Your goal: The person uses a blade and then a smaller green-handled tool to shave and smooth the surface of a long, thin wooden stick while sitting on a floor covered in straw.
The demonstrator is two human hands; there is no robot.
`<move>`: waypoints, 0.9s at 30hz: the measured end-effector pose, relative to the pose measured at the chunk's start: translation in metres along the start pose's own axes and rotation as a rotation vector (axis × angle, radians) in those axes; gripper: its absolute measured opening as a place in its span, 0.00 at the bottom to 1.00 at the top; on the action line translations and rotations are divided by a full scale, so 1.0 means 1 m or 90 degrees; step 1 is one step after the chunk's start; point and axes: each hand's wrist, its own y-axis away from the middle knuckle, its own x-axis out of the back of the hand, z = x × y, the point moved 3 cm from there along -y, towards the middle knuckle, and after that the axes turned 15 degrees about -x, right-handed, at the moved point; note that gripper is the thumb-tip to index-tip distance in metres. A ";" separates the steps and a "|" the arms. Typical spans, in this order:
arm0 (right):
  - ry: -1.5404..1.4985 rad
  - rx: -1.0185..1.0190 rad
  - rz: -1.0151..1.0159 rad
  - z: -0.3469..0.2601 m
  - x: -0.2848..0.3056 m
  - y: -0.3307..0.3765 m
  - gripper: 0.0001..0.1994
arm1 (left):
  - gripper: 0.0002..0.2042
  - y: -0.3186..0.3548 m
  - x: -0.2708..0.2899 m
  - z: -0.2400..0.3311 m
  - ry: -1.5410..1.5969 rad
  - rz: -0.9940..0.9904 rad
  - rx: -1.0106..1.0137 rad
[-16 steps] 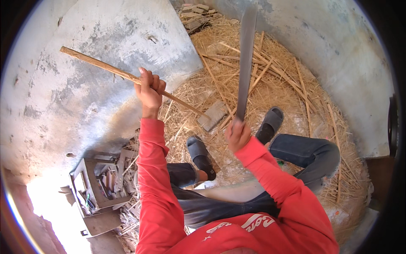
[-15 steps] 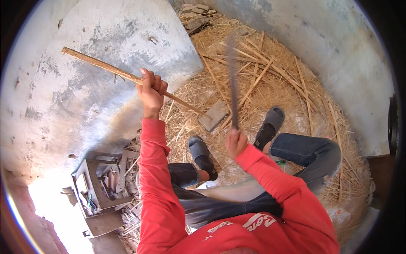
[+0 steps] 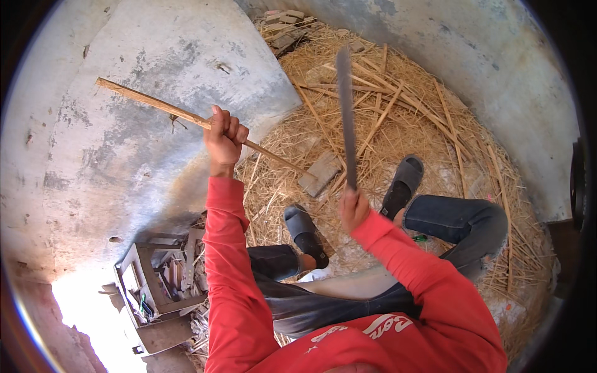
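Clock faces taken from mid-view. L hand [image 3: 224, 140], at 10, is clenched round a thin wooden stick [image 3: 149, 99] slanting from far 10 down to about centre; its low end meets the edge of a flat block [image 3: 321, 174] in view, contact can't tell. R hand [image 3: 354, 210], approx 4, grips the near end of a long flat blade [image 3: 346, 112], pointing abt 12, slightly blurred, apart from the stick. Close round the block: L slipper [image 3: 298, 221] at 6, R slipper [image 3: 408, 171] at 3, w/ the bent R knee [image 3: 476, 217] just past it. Loose sticks [image 3: 423, 109] lie crisscrossed at 1–2, a few more strung out toward 4. Brick-like pcs [image 3: 283, 28] stacked at 12. At 8, a boxy frame [image 3: 146, 280] w/ scraps [image 3: 174, 273] inside, tilted in view. Floor [image 3: 448, 171] is strewn w/ straw-like litter [image 3: 367, 149], pale patches showing thru. Grey stained L wall [image 3: 143, 143] fills 9–11, R wall [image 3: 516, 93] curves round 1–3; glaring bright gap [image 3: 87, 311] at 8, beyond the frame.
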 end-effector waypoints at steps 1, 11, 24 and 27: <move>0.100 -0.002 0.036 0.060 0.002 0.011 0.24 | 0.27 0.000 -0.008 -0.003 0.006 -0.009 0.020; 0.018 -0.002 0.012 -0.037 -0.014 -0.039 0.26 | 0.27 -0.005 -0.007 -0.002 -0.075 0.036 -0.028; 0.234 -0.120 -0.017 0.060 -0.005 0.011 0.23 | 0.26 -0.006 0.003 0.002 -0.081 0.045 -0.037; 0.106 -0.111 -0.037 0.055 -0.011 -0.002 0.21 | 0.25 -0.007 0.001 -0.001 -0.037 0.056 -0.033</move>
